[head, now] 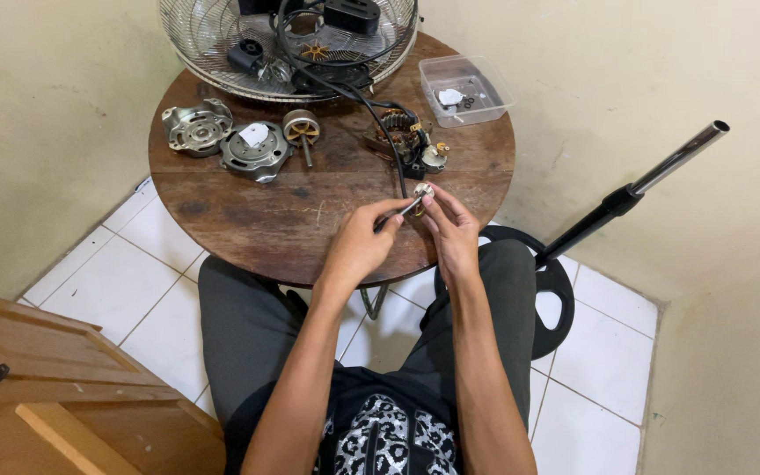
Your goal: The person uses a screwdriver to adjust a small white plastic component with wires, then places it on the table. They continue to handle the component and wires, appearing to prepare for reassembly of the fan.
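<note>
- Left hand (358, 246) pinches a thin dark tool (395, 215), its fingers closed round the shaft, tip aimed at 1 o'clock.
- Right hand (452, 230) has its fingers closed on a small pale part (423, 190), held just above the desk (310, 220) near its front edge; the tool's tip meets this part.
- A black cable (380, 123) runs from the part toward 12 o'clock, past a wound motor core (406, 141), into the fan grille (222, 44).
- At 10 o'clock on the desk lie two grey motor housings (226, 139) and a rotor (302, 130); at 1 o'clock sits a clear tray (496, 88) with small bits.
- A black-and-chrome pole (635, 189) leans at 3 o'clock, off the desk.
- Risk, as I judge it: the tool could slip off the small part and jab the right fingertips, as both grips are tight and close together.
- A loosened piece could drop to the tiled floor (600, 352), since the part is held near the edge.
- Tugging could drag the cable and motor core.
</note>
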